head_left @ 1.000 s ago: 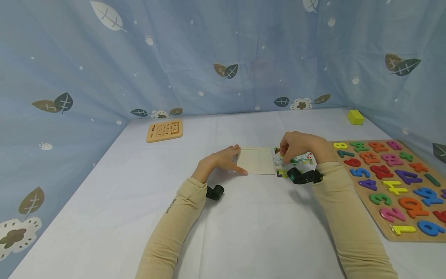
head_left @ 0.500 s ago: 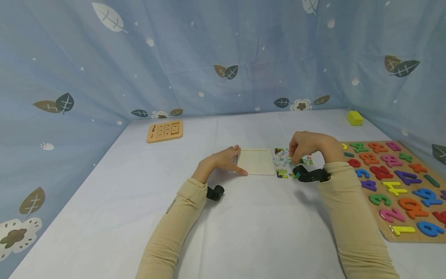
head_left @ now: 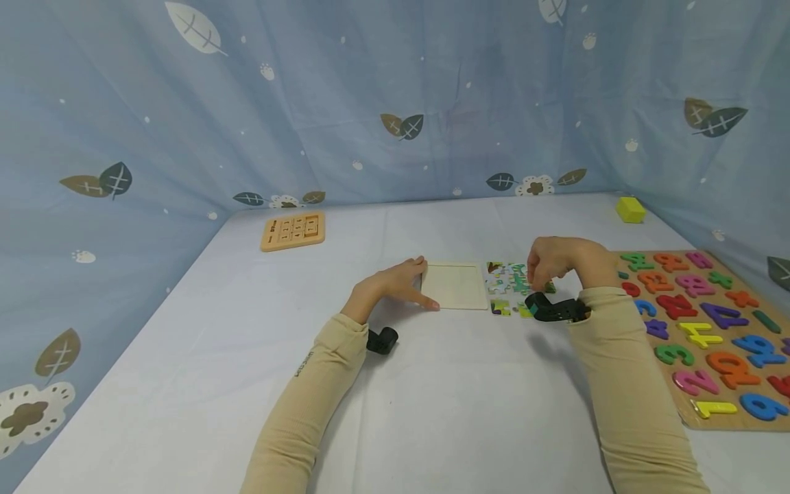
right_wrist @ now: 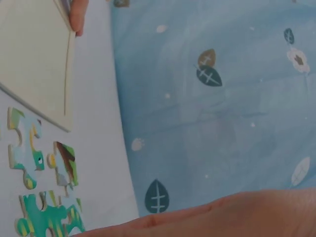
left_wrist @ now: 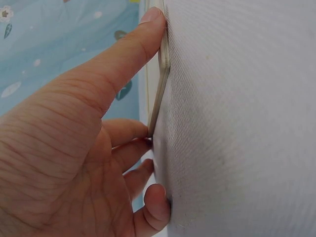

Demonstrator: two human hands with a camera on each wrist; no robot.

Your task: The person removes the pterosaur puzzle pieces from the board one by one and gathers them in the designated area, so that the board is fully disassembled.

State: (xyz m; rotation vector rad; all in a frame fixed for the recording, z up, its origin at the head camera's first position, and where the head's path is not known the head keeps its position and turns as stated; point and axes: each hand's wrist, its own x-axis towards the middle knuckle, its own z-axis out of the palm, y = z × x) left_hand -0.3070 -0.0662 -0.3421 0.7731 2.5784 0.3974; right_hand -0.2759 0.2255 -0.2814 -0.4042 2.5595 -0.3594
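Note:
A shallow pale wooden puzzle tray lies bare-faced on the white cloth. My left hand holds its left side, with the thumb on the near edge and fingers by the far left corner. In the left wrist view the thumb touches the tray's rim. Several printed jigsaw pieces lie right of the tray, and in the right wrist view loose green pieces sit beside it. My right hand bends down over the rightmost pieces; its fingertips and anything between them are hidden.
A board of coloured numbers and symbols lies at the right, near my right forearm. A yellow block stands at the back right. A small wooden number-tile board is at the back left. A blue patterned curtain hangs behind.
My right hand has moved to the right across the jigsaw pieces, uncovering more of them beside the tray. The left hand and the tray have stayed in place.

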